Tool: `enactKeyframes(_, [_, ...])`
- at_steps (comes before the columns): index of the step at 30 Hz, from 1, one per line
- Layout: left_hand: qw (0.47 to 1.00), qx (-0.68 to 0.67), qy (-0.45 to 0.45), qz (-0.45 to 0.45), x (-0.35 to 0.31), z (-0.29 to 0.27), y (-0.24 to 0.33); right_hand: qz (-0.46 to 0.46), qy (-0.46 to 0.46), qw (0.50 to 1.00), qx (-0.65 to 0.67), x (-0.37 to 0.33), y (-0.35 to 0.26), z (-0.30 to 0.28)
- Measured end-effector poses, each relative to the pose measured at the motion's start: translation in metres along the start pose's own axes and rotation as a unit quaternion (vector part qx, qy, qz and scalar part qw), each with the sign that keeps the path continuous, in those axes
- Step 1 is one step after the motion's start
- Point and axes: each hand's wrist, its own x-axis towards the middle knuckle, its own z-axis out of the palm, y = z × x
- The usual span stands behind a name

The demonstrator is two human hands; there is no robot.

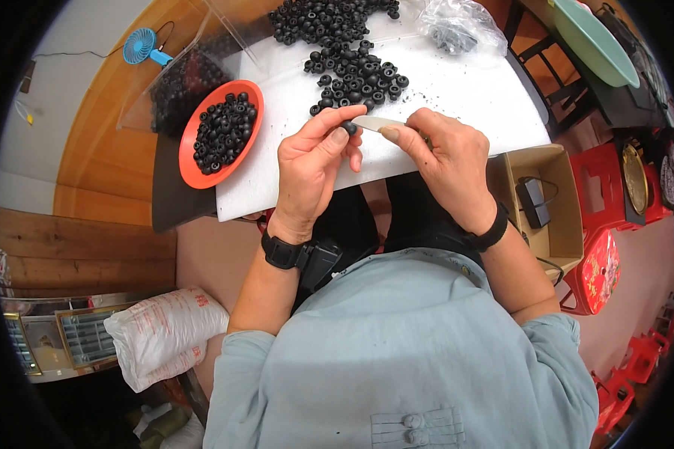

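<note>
My left hand (312,166) pinches a small black rubber ring (350,127) between thumb and fingertips. My right hand (445,161) grips a small knife with a pale blade (374,122), whose tip touches the ring. Both hands hover over the near edge of a white table top (464,90). A loose pile of the same black rings (352,71) lies just beyond the hands. An orange-red bowl (195,170) with several black rings sits to the left of my left hand.
A clear plastic bag (460,26) with dark parts lies at the table's far right. A cardboard box (558,198) stands to the right, red stools (599,262) beyond it. A blue fan (142,46) sits far left, a white sack (165,333) on the floor lower left.
</note>
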Motion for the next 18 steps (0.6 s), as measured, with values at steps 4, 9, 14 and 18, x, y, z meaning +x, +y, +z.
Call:
enactKeyframes(4, [1.000, -0.007, -0.004, 0.008, -0.0005, 0.0007, -0.0002, 0.010, 0.012, 1.000, 0.021, -0.0004, -0.0014, 0.0007])
enactKeyframes(9, [1.000, -0.011, -0.005, 0.003, -0.0004, -0.0016, -0.0006, 0.007, 0.003, 1.000, -0.003, -0.0010, -0.0027, 0.0009])
enactKeyframes(14, [1.000, -0.008, -0.006, -0.003, -0.0001, -0.0007, 0.0006, 0.006, 0.001, 1.000, -0.008, -0.0017, -0.0025, 0.0014])
enactKeyframes(18, [1.000, 0.009, -0.012, 0.004, -0.0005, 0.0011, 0.0015, -0.005, 0.013, 1.000, -0.016, -0.0030, -0.0024, 0.0015])
